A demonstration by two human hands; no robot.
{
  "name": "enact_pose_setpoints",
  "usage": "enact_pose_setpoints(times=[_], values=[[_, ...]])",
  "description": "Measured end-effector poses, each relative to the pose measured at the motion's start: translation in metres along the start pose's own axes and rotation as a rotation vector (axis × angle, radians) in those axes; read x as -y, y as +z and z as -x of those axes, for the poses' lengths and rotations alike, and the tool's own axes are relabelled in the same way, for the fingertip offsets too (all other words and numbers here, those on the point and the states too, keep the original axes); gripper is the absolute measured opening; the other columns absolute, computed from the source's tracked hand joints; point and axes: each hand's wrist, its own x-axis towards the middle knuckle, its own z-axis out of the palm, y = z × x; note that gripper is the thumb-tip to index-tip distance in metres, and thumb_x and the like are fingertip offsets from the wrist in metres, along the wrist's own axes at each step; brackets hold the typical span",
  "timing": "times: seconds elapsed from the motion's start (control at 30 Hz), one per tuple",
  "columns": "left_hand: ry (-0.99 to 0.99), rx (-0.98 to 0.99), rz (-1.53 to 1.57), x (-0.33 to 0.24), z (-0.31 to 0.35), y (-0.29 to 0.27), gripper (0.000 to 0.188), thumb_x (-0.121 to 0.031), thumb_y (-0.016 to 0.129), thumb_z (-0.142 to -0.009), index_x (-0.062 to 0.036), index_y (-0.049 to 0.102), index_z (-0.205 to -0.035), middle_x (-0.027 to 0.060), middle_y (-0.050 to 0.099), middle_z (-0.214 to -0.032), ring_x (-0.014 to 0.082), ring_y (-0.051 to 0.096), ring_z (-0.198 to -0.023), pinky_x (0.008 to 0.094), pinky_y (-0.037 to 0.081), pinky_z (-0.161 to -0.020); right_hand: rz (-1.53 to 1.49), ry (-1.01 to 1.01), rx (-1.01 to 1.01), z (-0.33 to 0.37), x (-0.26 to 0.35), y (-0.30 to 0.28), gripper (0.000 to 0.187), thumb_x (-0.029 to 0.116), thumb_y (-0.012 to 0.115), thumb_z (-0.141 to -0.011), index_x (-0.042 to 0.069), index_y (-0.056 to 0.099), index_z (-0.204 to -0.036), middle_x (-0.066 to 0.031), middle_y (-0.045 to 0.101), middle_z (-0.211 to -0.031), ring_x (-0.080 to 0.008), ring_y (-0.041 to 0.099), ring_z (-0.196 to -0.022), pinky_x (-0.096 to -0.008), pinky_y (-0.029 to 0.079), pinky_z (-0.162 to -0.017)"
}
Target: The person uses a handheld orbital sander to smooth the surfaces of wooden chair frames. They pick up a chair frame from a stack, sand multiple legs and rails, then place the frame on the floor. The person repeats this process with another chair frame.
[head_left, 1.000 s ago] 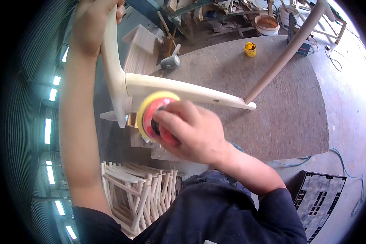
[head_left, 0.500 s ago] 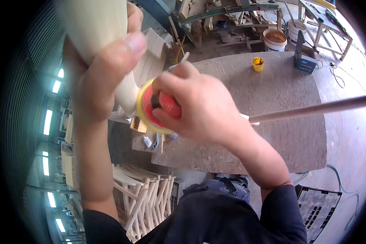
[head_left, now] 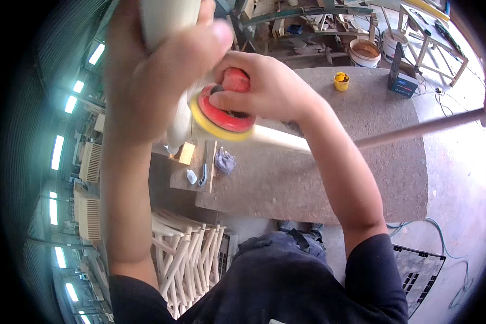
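Observation:
My left hand [head_left: 167,75], blurred by motion, grips a pale wooden furniture part [head_left: 170,21] raised at the upper left. Its fingers wrap round the thick end, with the thumb on top. My right hand [head_left: 278,89] is closed over the red body of a round sander [head_left: 213,112] with a yellow pad. The sander is tilted beside the wood below my left hand; whether its pad touches there I cannot tell. A pale wooden bar [head_left: 281,139] runs right from behind the sander and passes behind my right forearm. A darker-looking length [head_left: 426,129] shows beyond the forearm.
A worn worktable [head_left: 275,189] lies below, bearing a yellow cup [head_left: 341,81], a dark box [head_left: 406,85] and a crumpled purplish cloth [head_left: 224,161]. Slatted wooden frames [head_left: 186,259] stand lower left. Buckets [head_left: 365,53] stand behind; a green hose [head_left: 443,237] lies on the floor at right.
The sander and my right hand have moved slightly right and up along the wood. My left hand and the wooden part have shifted right, and the bar beneath the sander now shows more.

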Motion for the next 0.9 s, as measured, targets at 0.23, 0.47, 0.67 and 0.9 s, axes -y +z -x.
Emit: enact_pose_setpoints(times=[0.23,0.47,0.67,0.9], values=[[-0.109,-0.077,-0.141,0.045,-0.038,-0.016,0.039,-0.018,0.071,-0.083,-0.0005,0.06,-0.116,0.0012,0.059,-0.083,0.0105,0.055,-0.07,0.0255,0.045,-0.062,0.513,-0.159,-0.271,0.105,0.059,0.074,0.033,0.032,0.083,-0.081,0.018,0.066,-0.107,-0.0058,0.064,-0.109,-0.0277,0.068,-0.085,-0.0418,0.058,-0.068],[-0.03,-0.027,-0.322,0.047,-0.043,0.002,0.078,-0.013,0.072,-0.081,-0.0016,0.042,-0.152,0.0084,0.063,-0.089,0.0168,0.061,-0.078,0.0292,0.053,-0.07,0.134,-0.044,-0.087,0.209,0.038,0.095,0.053,0.029,0.083,-0.08,0.018,0.063,-0.128,-0.0103,0.064,-0.113,-0.0319,0.071,-0.091,-0.041,0.061,-0.075],[0.306,0.094,-0.383,0.064,-0.026,-0.003,0.051,-0.025,0.064,-0.089,-0.0141,0.06,-0.139,0.0288,0.055,-0.138,0.0381,0.042,-0.139,0.0438,0.038,-0.111,0.133,0.216,-0.414,0.262,0.027,0.044,0.057,0.029,0.093,-0.073,0.011,0.067,-0.122,-0.0147,0.067,-0.112,-0.0355,0.072,-0.094,-0.0429,0.061,-0.08],[0.654,0.402,-0.56,0.05,-0.035,0.01,0.032,-0.034,0.047,-0.098,-0.0087,0.067,-0.098,0.0182,0.066,-0.126,0.0423,0.049,-0.139,0.0611,0.009,-0.126,0.042,0.349,-0.838,0.298,0.006,-0.003,0.055,0.021,0.094,-0.074,0.005,0.066,-0.119,-0.0125,0.068,-0.109,-0.0255,0.068,-0.101,-0.037,0.055,-0.092]])
